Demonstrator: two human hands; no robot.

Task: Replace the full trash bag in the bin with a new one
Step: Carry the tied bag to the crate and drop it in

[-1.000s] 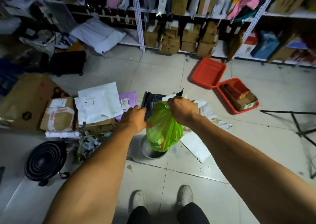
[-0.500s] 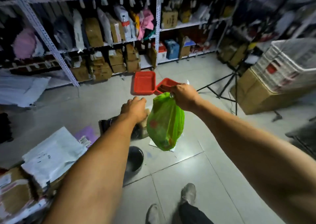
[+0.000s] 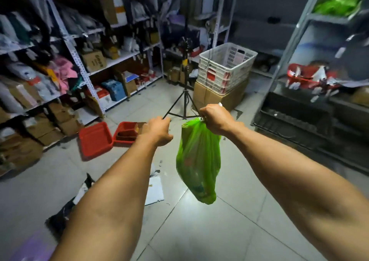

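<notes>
Above the grey tiled floor (image 3: 219,230), the right hand (image 3: 216,119) grips the full green plastic trash bag (image 3: 197,161) by its bunched top. The left hand (image 3: 158,130) is loosely curled, empty. The thin bag could slip or rip.

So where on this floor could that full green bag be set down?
Bare tile lies below the green bag, and on toward the tripod and the cardboard box. Left is crowded: red trays, white paper.
</notes>
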